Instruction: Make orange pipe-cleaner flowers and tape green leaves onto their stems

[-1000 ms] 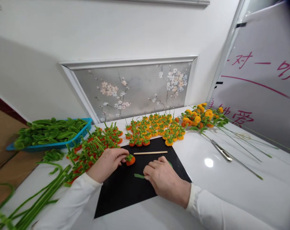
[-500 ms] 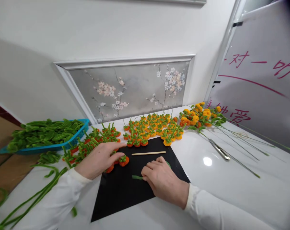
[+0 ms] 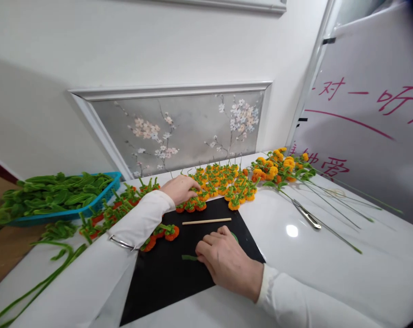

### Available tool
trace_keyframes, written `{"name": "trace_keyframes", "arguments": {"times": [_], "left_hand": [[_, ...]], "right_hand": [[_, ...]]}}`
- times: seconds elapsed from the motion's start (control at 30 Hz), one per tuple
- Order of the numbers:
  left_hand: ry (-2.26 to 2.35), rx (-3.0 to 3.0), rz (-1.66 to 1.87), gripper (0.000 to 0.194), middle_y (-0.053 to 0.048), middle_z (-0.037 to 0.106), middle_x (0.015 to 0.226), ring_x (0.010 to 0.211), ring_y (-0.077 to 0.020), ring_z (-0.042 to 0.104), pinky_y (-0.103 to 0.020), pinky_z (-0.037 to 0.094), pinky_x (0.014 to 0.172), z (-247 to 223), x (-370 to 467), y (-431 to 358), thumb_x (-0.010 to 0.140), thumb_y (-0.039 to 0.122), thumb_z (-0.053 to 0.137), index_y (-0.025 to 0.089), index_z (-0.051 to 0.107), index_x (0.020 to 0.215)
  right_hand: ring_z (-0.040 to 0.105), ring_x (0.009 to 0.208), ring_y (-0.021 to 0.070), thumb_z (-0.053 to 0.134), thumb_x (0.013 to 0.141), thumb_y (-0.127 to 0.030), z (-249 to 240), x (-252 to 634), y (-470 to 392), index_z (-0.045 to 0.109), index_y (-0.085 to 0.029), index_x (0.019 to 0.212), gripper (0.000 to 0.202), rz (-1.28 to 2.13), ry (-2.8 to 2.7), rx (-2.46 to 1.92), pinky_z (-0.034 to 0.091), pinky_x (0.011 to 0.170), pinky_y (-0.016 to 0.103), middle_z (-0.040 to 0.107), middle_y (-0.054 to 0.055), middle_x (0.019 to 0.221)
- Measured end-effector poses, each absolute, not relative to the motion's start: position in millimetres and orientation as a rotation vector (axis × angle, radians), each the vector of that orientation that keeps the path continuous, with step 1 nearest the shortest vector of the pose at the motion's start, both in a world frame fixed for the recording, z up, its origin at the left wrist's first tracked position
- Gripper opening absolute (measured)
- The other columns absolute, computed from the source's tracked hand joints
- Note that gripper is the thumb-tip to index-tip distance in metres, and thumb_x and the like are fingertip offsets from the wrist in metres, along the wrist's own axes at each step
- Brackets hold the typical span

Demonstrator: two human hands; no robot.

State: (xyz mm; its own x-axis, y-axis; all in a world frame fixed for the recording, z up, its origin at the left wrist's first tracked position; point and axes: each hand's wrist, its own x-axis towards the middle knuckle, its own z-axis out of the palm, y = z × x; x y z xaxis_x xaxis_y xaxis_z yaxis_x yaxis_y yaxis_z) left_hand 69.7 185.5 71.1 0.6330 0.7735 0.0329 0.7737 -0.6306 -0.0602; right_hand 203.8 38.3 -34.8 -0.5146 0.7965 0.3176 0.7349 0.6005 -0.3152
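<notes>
My left hand (image 3: 181,189) reaches over the near rows of flower heads made of fuzzy pipe cleaner. Its thumb and forefinger are apart above the orange flowers (image 3: 190,207); whether they touch one is hard to see. My right hand (image 3: 228,259) is closed around green floral tape, with a loose strip (image 3: 189,258) sticking out to the left and a bit of the roll (image 3: 234,237) showing behind the knuckles. Under it lies a black mat (image 3: 165,278). A thin wooden stick (image 3: 206,221) rests on the mat, and a few orange-red flowers (image 3: 171,233) sit at its left edge.
A blue basket (image 3: 105,189) of green fuzzy leaves stands at the left, near long green stems (image 3: 38,287). Yellow flower heads (image 3: 223,175) fill the back. Finished yellow-orange stemmed flowers (image 3: 277,166) and scissors (image 3: 307,214) lie at the right. A wall rises behind the table.
My left hand has moved right and farther back, from the orange-red flowers by the mat to the upright flower heads. My right hand keeps its hold on the tape. The view has shifted slightly.
</notes>
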Motion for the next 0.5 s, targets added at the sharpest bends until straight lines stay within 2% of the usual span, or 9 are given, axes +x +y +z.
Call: {"name": "trace_keyframes", "arguments": {"times": [0.2,0.3,0.43,0.5], "left_hand": [[-1.332,-2.69,0.084,0.013,-0.009,0.073,0.089,0.085,-0.0266,0.067,-0.032,0.049,0.073,63,76,184,0.07,0.02,0.064,0.022,0.073,0.08],[-1.263,-2.705,0.076,0.012,-0.01,0.072,0.083,0.081,-0.0261,0.067,-0.032,0.048,0.071,62,81,182,0.073,0.016,0.06,0.019,0.072,0.07],[-1.115,-2.754,-0.037,0.021,-0.006,0.068,0.107,0.1,-0.0227,0.06,-0.029,0.045,0.083,77,81,175,0.082,0.017,0.051,0.02,0.071,0.077],[-1.073,-2.76,-0.092,0.023,-0.006,0.065,0.111,0.104,-0.0216,0.057,-0.028,0.043,0.085,89,74,167,0.085,0.019,0.048,0.02,0.071,0.082]], "right_hand": [[0.053,0.072,0.0142,0.05,0.088,-0.019,-35,204,40,0.055,-0.019,0.083,0.006,0.175,-2.404,-1.217,0.022,0.067,0.031,0.061,0.001,0.078],[0.053,0.072,0.0142,0.05,0.088,-0.019,-34,205,40,0.055,-0.019,0.084,0.006,0.177,-2.407,-1.218,0.021,0.067,0.031,0.062,0.001,0.078],[0.053,0.072,0.014,0.051,0.088,-0.019,-34,205,41,0.054,-0.019,0.083,0.006,0.173,-2.411,-1.22,0.021,0.067,0.031,0.061,0.001,0.078],[0.053,0.072,0.014,0.051,0.088,-0.02,-34,205,41,0.054,-0.019,0.083,0.006,0.168,-2.41,-1.225,0.022,0.067,0.03,0.061,0.0,0.078]]}}
